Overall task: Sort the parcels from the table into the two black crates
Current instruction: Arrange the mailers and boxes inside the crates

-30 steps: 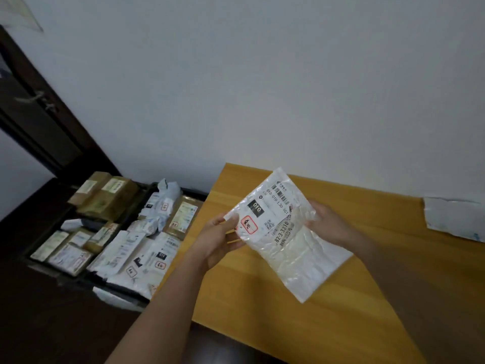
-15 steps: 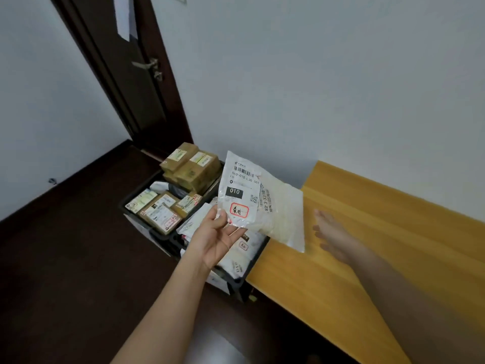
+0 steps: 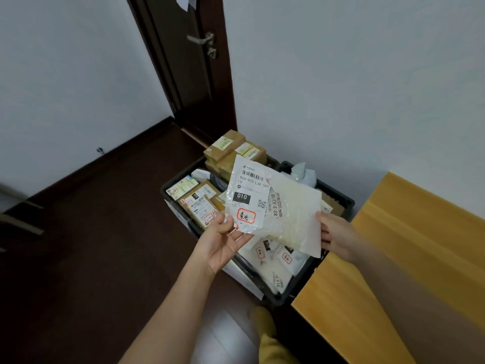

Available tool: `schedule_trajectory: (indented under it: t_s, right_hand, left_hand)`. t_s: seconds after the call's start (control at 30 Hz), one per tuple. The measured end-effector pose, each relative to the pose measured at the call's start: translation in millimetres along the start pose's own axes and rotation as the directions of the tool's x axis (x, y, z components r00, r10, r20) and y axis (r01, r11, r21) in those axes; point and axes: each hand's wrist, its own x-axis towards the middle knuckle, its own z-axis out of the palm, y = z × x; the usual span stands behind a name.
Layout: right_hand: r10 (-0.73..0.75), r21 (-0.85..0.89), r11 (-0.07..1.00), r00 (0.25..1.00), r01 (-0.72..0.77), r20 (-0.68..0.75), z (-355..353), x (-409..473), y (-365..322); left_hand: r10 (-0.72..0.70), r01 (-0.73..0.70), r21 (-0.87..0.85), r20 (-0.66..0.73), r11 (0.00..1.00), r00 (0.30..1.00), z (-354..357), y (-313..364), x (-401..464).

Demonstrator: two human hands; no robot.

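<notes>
head view | worn high | faces forward-down | close over crates (image 3: 275, 298), table (image 3: 393, 258) edge

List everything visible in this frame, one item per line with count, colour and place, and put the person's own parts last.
white poly parcel: one, translucent white with a printed label, held above the crates
black crates: two, black, side by side on the floor between door and table
cardboard boxes: several, brown, in the crate farther from the table
soft mailers: several, white, in the crate nearer the table
table: one, yellow wood, right of the crates
door: one, dark brown, metal handle, behind the crates
floor: dark brown
left hand: pinches the parcel's lower left corner
right hand: holds the parcel's right edge
</notes>
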Motion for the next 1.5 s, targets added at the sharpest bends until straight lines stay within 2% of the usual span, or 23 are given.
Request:
schedule_trajectory:
  t_s: [0.2,0.3,0.37,0.43,0.5,0.63,0.73,0.87,0.97,1.1,1.2,1.3,1.43,1.5]
  right_hand:
    - [0.012,0.131,0.991,1.000,-0.015,0.024,21.2,55.7,-40.1]
    - [-0.032,0.230,0.973,0.999,0.022,0.038,24.5,76.5,-59.7]
    - [-0.061,0.257,0.965,0.996,0.044,0.058,27.4,88.0,-71.4]
    - [-0.070,0.250,0.967,0.993,0.044,0.095,35.0,92.7,-77.9]
    - [-0.053,0.223,0.974,0.993,0.027,0.107,41.2,96.6,-78.3]
    - [0.025,0.209,0.978,0.998,-0.012,-0.063,42.1,108.5,-70.0]
    - [0.063,0.140,0.989,0.988,-0.043,-0.141,40.3,116.4,-59.4]
    - [0.177,0.058,0.983,0.980,-0.172,-0.090,66.6,114.5,-37.2]
    - [0.245,-0.022,0.968,0.963,-0.249,-0.116,102.5,124.2,-17.0]
    - [0.281,0.078,0.960,0.925,-0.270,-0.256,144.2,134.6,4.5]
    - [0.267,0.070,0.963,0.879,-0.260,-0.394,150.9,130.4,21.8]
    - [0.254,0.042,0.961,0.814,-0.273,-0.522,139.5,116.2,48.2]
    - [0.292,0.000,0.930,0.739,-0.368,-0.607,117.7,93.0,90.2]
    - [0.319,-0.089,0.886,0.738,-0.455,-0.595,110.4,90.6,110.6]
  left_hand:
    - [0.012,-0.004,0.078,-0.091,0.997,0.996,7.7,58.4,63.8]
    - [0.033,-0.020,0.108,-0.124,0.994,0.992,26.5,85.4,99.0]
    - [0.005,0.024,0.207,-0.137,0.978,0.991,36.2,94.8,120.9]
    - [-0.053,0.114,0.371,-0.170,0.922,0.984,38.6,95.0,143.3]
    - [-0.085,0.186,0.466,-0.229,0.865,0.970,39.5,88.8,163.8]
    - [-0.086,0.236,0.534,-0.291,0.812,0.953,39.9,86.5,201.5]
    - [-0.168,0.298,0.705,-0.250,0.644,0.954,35.5,94.6,227.5]
    - [-0.266,0.315,0.867,-0.222,0.387,0.938,24.8,108.7,254.8]
    - [-0.256,0.292,0.899,-0.214,0.325,0.943,4.9,119.9,275.1]
    - [-0.270,0.252,0.945,-0.192,0.208,0.943,-14.1,121.2,295.0]
    - [-0.382,0.224,0.965,-0.158,0.136,0.910,-20.3,102.4,300.6]
    - [-0.531,0.221,0.973,-0.149,0.073,0.834,-23.5,71.9,298.2]
    - [-0.677,0.086,0.995,-0.095,-0.047,0.730,-25.0,21.4,289.2]
    - [-0.681,-0.104,0.979,-0.043,-0.174,0.732,-28.8,-5.3,288.7]
